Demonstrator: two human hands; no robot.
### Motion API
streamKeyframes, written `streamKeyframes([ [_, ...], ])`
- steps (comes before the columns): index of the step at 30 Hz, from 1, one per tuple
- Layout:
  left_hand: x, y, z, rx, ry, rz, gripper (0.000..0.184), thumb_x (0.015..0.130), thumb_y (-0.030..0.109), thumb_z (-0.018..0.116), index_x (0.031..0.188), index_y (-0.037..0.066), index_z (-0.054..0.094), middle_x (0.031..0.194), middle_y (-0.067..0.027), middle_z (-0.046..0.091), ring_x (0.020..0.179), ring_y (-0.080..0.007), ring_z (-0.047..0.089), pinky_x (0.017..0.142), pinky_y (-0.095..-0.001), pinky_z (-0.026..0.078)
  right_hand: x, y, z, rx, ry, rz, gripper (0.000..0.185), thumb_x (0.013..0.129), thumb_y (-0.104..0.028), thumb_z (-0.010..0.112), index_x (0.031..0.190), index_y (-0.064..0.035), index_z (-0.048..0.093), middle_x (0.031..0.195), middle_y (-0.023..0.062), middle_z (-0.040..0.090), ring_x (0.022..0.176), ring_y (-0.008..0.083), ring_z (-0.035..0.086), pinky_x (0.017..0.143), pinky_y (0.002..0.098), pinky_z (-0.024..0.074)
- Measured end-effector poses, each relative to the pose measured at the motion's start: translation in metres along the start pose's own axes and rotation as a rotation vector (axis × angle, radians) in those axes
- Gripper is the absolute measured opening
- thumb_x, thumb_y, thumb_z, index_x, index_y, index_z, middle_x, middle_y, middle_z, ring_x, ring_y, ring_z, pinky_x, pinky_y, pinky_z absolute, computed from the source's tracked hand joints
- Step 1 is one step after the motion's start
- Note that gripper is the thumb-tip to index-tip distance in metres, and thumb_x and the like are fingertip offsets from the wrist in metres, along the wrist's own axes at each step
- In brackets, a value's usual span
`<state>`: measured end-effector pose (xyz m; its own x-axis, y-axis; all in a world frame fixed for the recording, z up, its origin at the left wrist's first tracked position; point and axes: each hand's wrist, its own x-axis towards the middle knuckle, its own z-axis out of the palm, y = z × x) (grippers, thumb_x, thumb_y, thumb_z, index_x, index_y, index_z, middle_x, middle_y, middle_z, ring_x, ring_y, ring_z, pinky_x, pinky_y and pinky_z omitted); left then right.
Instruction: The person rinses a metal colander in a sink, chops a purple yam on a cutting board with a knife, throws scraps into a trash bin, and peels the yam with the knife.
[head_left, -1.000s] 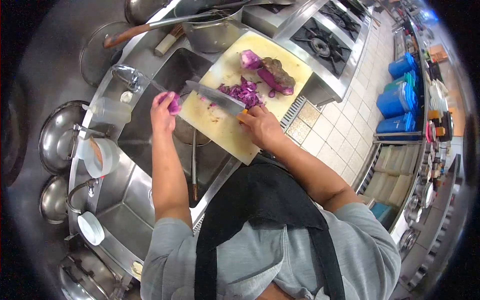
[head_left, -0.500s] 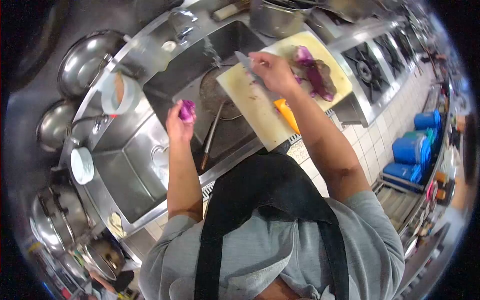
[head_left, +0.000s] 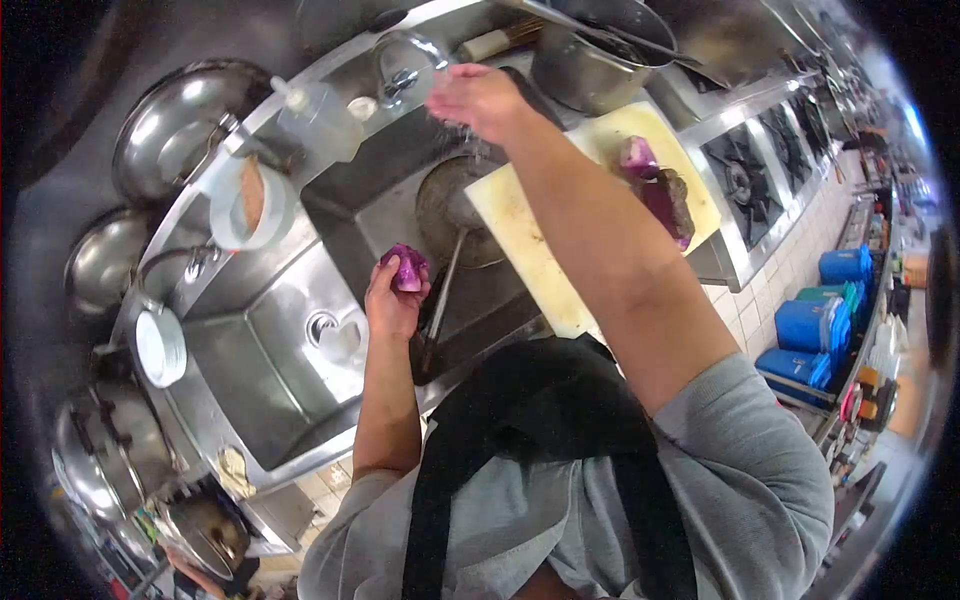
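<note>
My left hand (head_left: 393, 308), closed, grips a peeled piece of purple yam (head_left: 407, 270) above the dark sink (head_left: 350, 210). My right hand (head_left: 482, 104) is stretched out beneath the faucet (head_left: 405, 70), where water splashes over it. Its fingers look extended, and no knife shows in it. My right forearm crosses the white cutting board (head_left: 535, 270) and hides part of it. On the board's far end lie a cut purple chunk (head_left: 638, 155) and a larger brown-skinned yam piece (head_left: 668, 205).
A long-handled pan (head_left: 432, 215) lies in the sink. A second steel basin (head_left: 255, 360) adjoins it at left. A large pot (head_left: 590, 75) stands behind the board, gas burners (head_left: 740, 175) to the right. A white tub (head_left: 250, 205) and plates (head_left: 160, 347) line the left edge.
My right hand has left the board and moved to the faucet; the knife it held is out of sight. The orange item on the board is no longer visible. My left hand still holds the yam piece.
</note>
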<state>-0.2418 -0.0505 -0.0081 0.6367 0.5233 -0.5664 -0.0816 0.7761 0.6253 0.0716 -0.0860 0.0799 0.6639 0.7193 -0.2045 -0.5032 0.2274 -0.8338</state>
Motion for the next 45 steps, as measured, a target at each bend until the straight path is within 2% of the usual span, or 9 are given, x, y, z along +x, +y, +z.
streamKeyframes([
  [8, 0.109, 0.019, 0.112, 0.114, -0.261, 0.164, 0.025, 0.088, 0.008, 0.067, 0.111, 0.006, 0.057, 0.095, -0.0085, 0.066, 0.078, -0.0208, 0.065, 0.062, -0.0346, 0.054, -0.028, 0.015, -0.008, -0.928, 0.035, -0.211, 0.019, 0.090, -0.016, 0.067, 0.101, -0.0031, 0.074, 0.097, 0.0102, 0.074, 0.087, 0.0152, 0.068, 0.081, 0.0306, 0.0530],
  [21, 0.200, 0.055, 0.176, -0.141, -0.780, -0.170, 0.026, 0.086, -0.002, 0.055, 0.112, -0.006, 0.053, 0.095, -0.0160, 0.055, 0.073, -0.0174, 0.048, 0.062, -0.0259, 0.043, -0.309, -0.031, -0.144, -0.540, 0.504, -0.123, 0.027, 0.094, -0.017, 0.064, 0.114, 0.0003, 0.066, 0.096, 0.0106, 0.071, 0.087, 0.0149, 0.067, 0.081, 0.0315, 0.0535],
  [25, 0.274, 0.061, 0.142, -0.145, -0.923, -0.146, 0.016, 0.096, 0.021, 0.059, 0.096, 0.005, 0.059, 0.085, -0.0051, 0.057, 0.064, -0.0144, 0.045, 0.054, -0.0260, 0.042, -0.432, -0.007, -0.203, -0.470, 0.851, -0.237, 0.026, 0.094, -0.016, 0.064, 0.113, 0.0009, 0.066, 0.095, 0.0104, 0.071, 0.085, 0.0149, 0.067, 0.079, 0.0309, 0.0536],
  [32, 0.273, 0.083, 0.166, 0.753, -0.417, 0.150, 0.007, 0.086, 0.009, 0.065, 0.091, 0.006, 0.060, 0.075, -0.0074, 0.061, 0.055, -0.0161, 0.053, 0.048, -0.0270, 0.046, -0.647, 0.187, -0.286, -0.867, 1.492, 0.369, 0.031, 0.087, -0.028, 0.063, 0.105, -0.0046, 0.070, 0.099, 0.0186, 0.070, 0.093, 0.0340, 0.067, 0.083, 0.0423, 0.0529],
  [37, 0.223, 0.061, 0.213, 0.765, -0.374, 0.589, 0.025, 0.081, 0.007, 0.064, 0.105, -0.001, 0.063, 0.080, -0.0109, 0.060, 0.059, -0.0185, 0.051, 0.051, -0.0304, 0.042, -0.789, 0.357, -0.251, -0.801, 1.047, 1.172, 0.035, 0.090, -0.035, 0.057, 0.097, -0.0071, 0.076, 0.108, 0.0186, 0.070, 0.100, 0.0332, 0.067, 0.088, 0.0456, 0.0524],
  [39, 0.186, 0.031, 0.212, 0.990, -0.424, 1.103, 0.028, 0.085, 0.011, 0.056, 0.098, -0.009, 0.070, 0.082, -0.0163, 0.067, 0.056, -0.0218, 0.059, 0.046, -0.0290, 0.049, -0.828, 0.385, -0.222, -0.535, 1.037, 1.198, 0.038, 0.092, -0.037, 0.057, 0.099, -0.0046, 0.075, 0.103, 0.0188, 0.071, 0.083, 0.0295, 0.071, 0.076, 0.0428, 0.0569],
  [42, 0.058, -0.038, 0.262, 0.905, -0.039, 1.092, 0.022, 0.060, 0.008, 0.065, 0.080, 0.006, 0.076, 0.077, -0.0112, 0.069, 0.063, -0.0266, 0.063, 0.054, -0.0395, 0.051, -0.862, 0.414, -0.212, -0.385, 1.069, 1.161, 0.038, 0.093, -0.037, 0.056, 0.097, -0.0032, 0.074, 0.091, 0.0173, 0.072, 0.069, 0.0282, 0.071, 0.064, 0.0412, 0.0583],
  [43, 0.039, -0.062, 0.271, 0.728, -0.308, 1.228, 0.031, 0.053, 0.002, 0.063, 0.083, -0.002, 0.069, 0.065, -0.0106, 0.060, 0.056, -0.0240, 0.053, 0.050, -0.0379, 0.046, -0.872, 0.421, -0.212, -0.410, 1.057, 1.165, 0.039, 0.094, -0.037, 0.055, 0.095, -0.0027, 0.073, 0.084, 0.0161, 0.072, 0.063, 0.0275, 0.070, 0.058, 0.0400, 0.0582],
  [45, 0.033, -0.104, 0.283, 0.869, -0.342, 1.194, 0.034, 0.067, 0.005, 0.065, 0.099, -0.003, 0.066, 0.081, -0.0133, 0.063, 0.065, -0.0241, 0.057, 0.057, -0.0365, 0.048, -0.886, 0.417, -0.212, -0.302, 1.152, 1.112, 0.037, 0.093, -0.036, 0.055, 0.091, -0.0030, 0.073, 0.077, 0.0146, 0.071, 0.061, 0.0272, 0.069, 0.056, 0.0399, 0.0571],
])
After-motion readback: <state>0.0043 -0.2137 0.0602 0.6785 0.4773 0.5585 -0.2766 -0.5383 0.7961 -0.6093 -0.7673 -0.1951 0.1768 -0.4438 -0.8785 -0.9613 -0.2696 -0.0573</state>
